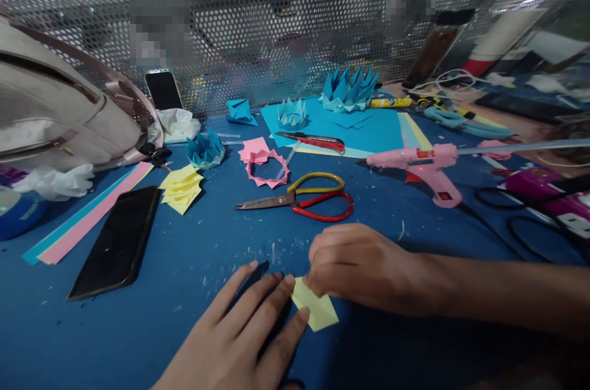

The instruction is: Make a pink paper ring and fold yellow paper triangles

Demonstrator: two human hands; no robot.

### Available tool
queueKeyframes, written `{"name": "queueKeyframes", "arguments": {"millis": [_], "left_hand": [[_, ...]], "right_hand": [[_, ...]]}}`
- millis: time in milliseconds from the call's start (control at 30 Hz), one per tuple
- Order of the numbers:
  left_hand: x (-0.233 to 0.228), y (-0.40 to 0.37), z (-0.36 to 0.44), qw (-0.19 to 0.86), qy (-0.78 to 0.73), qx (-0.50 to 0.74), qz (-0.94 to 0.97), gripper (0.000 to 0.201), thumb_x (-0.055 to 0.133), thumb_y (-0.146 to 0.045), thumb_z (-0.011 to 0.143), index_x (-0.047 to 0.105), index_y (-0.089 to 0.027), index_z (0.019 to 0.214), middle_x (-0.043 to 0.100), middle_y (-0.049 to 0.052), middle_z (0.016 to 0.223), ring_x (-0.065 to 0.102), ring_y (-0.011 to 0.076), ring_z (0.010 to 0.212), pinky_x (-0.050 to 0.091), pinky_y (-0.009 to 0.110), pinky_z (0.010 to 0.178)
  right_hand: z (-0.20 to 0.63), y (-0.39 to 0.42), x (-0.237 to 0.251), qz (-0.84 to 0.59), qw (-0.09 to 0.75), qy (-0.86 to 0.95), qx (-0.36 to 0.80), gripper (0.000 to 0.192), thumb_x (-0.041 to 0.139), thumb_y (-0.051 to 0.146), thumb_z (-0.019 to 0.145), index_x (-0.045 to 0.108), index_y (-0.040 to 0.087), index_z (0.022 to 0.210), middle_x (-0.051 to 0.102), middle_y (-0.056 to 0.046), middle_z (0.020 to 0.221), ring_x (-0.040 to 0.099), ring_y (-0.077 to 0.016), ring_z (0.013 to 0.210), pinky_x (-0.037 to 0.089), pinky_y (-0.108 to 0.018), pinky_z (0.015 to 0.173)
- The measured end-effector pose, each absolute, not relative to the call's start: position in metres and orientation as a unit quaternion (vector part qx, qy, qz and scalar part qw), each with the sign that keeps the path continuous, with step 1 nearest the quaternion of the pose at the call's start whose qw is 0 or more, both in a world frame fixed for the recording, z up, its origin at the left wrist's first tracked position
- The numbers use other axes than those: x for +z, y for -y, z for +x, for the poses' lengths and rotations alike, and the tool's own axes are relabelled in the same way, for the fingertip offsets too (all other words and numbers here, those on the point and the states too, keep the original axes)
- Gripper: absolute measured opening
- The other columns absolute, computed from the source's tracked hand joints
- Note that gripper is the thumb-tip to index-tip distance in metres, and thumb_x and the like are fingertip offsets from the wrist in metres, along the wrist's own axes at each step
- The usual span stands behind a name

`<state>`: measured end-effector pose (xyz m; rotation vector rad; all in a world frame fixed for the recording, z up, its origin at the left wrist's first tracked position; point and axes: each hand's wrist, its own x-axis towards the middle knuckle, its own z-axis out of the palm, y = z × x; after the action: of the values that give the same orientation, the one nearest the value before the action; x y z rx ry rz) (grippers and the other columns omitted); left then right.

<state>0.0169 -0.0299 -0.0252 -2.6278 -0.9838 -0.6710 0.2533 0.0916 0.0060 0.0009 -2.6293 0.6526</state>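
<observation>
A small yellow paper piece (318, 310) lies on the blue table (193, 267) near the front edge. My left hand (249, 328) lies flat with its fingers spread, and the fingertips press on the paper's left edge. My right hand (364, 267) comes in from the right, fingers curled, pinching the paper's top corner. Just beyond my hands lie scissors (299, 199) with red and yellow handles.
A black phone (117, 242) lies at the left beside pink and blue paper strips (87, 218). Folded yellow papers (180, 189), a pink paper ring (267, 169), blue folded shapes (348, 90) and a pink glue gun (424, 169) sit farther back. A beige bag (55, 113) stands far left.
</observation>
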Motion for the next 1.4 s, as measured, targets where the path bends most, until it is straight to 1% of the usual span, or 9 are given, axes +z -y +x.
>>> {"name": "queueKeyframes", "arguments": {"millis": [133, 333, 433, 567, 700, 833, 1000, 1200, 1400], "left_hand": [[-0.027, 0.03, 0.016, 0.116, 0.335, -0.23, -0.906, 0.04, 0.038, -0.041, 0.105, 0.065, -0.021, 0.128, 0.065, 0.008, 0.127, 0.056, 0.0245, 0.124, 0.019, 0.049, 0.121], [-0.027, 0.029, 0.013, 0.126, 0.326, -0.223, -0.91, 0.041, 0.04, -0.043, 0.104, 0.064, -0.021, 0.128, 0.065, 0.01, 0.128, 0.057, 0.0252, 0.123, 0.021, 0.051, 0.121], [-0.028, 0.03, 0.014, 0.131, 0.325, -0.22, -0.91, 0.041, 0.037, -0.042, 0.105, 0.064, -0.021, 0.129, 0.065, 0.01, 0.127, 0.055, 0.0253, 0.125, 0.019, 0.051, 0.121], [-0.018, 0.03, 0.014, 0.15, 0.338, -0.213, -0.904, 0.042, 0.036, -0.045, 0.105, 0.065, -0.024, 0.129, 0.065, 0.01, 0.128, 0.054, 0.0257, 0.128, 0.016, 0.051, 0.121], [-0.003, 0.029, 0.012, 0.174, 0.322, -0.141, -0.92, 0.042, 0.045, -0.051, 0.102, 0.064, -0.028, 0.131, 0.068, 0.008, 0.124, 0.059, 0.0231, 0.12, 0.009, 0.048, 0.123], [-0.007, 0.03, 0.016, 0.16, 0.353, -0.191, -0.902, 0.04, 0.046, -0.053, 0.101, 0.068, -0.029, 0.124, 0.07, 0.005, 0.119, 0.058, 0.0217, 0.118, 0.012, 0.045, 0.123], [-0.013, 0.032, 0.019, 0.152, 0.356, -0.202, -0.9, 0.039, 0.048, -0.054, 0.1, 0.071, -0.029, 0.119, 0.071, 0.004, 0.115, 0.059, 0.0207, 0.116, 0.012, 0.042, 0.123], [-0.011, 0.03, 0.017, 0.155, 0.357, -0.198, -0.9, 0.039, 0.048, -0.055, 0.099, 0.072, -0.031, 0.117, 0.072, 0.005, 0.114, 0.059, 0.0217, 0.114, 0.013, 0.042, 0.122], [-0.012, 0.032, 0.018, 0.156, 0.357, -0.197, -0.9, 0.039, 0.046, -0.054, 0.1, 0.073, -0.031, 0.116, 0.072, 0.005, 0.115, 0.058, 0.0228, 0.116, 0.013, 0.043, 0.122]], "right_hand": [[0.253, -0.095, 0.007, 0.008, 0.191, 0.954, 0.232, 0.023, 0.036, 0.018, 0.105, 0.059, 0.017, 0.105, 0.067, -0.005, 0.089, 0.056, -0.015, 0.084, 0.044, -0.026, 0.078], [0.252, -0.098, 0.005, -0.021, 0.171, 0.941, 0.29, 0.014, 0.05, 0.023, 0.102, 0.062, 0.018, 0.106, 0.07, -0.006, 0.097, 0.06, -0.0147, 0.094, 0.046, -0.026, 0.086], [0.253, -0.099, 0.004, -0.011, 0.171, 0.944, 0.283, 0.017, 0.047, 0.023, 0.103, 0.062, 0.017, 0.107, 0.07, -0.006, 0.097, 0.06, -0.0151, 0.095, 0.047, -0.026, 0.084], [0.254, -0.099, 0.005, 0.011, 0.168, 0.958, 0.23, 0.02, 0.043, 0.021, 0.104, 0.062, 0.015, 0.107, 0.07, -0.007, 0.096, 0.06, -0.0158, 0.094, 0.048, -0.026, 0.08], [0.253, -0.099, 0.007, 0.037, 0.181, 0.969, 0.166, 0.022, 0.04, 0.015, 0.104, 0.063, 0.012, 0.104, 0.071, -0.008, 0.098, 0.062, -0.0168, 0.094, 0.049, -0.028, 0.082], [0.253, -0.097, 0.008, 0.059, 0.186, 0.973, 0.123, 0.022, 0.042, 0.012, 0.102, 0.064, 0.013, 0.102, 0.073, -0.005, 0.099, 0.064, -0.0168, 0.094, 0.05, -0.029, 0.085], [0.251, -0.094, 0.012, 0.055, 0.179, 0.981, 0.058, 0.03, 0.038, 0.011, 0.103, 0.067, 0.016, 0.095, 0.074, -0.003, 0.095, 0.065, -0.0158, 0.092, 0.05, -0.029, 0.077], [0.249, -0.093, 0.014, 0.066, 0.193, 0.978, 0.037, 0.031, 0.038, 0.011, 0.104, 0.066, 0.014, 0.09, 0.072, -0.003, 0.091, 0.063, -0.0151, 0.09, 0.049, -0.029, 0.073], [0.248, -0.093, 0.016, 0.065, 0.175, 0.982, 0.025, 0.036, 0.034, 0.011, 0.105, 0.066, 0.014, 0.089, 0.072, -0.002, 0.087, 0.063, -0.0149, 0.087, 0.047, -0.029, 0.072]]}}
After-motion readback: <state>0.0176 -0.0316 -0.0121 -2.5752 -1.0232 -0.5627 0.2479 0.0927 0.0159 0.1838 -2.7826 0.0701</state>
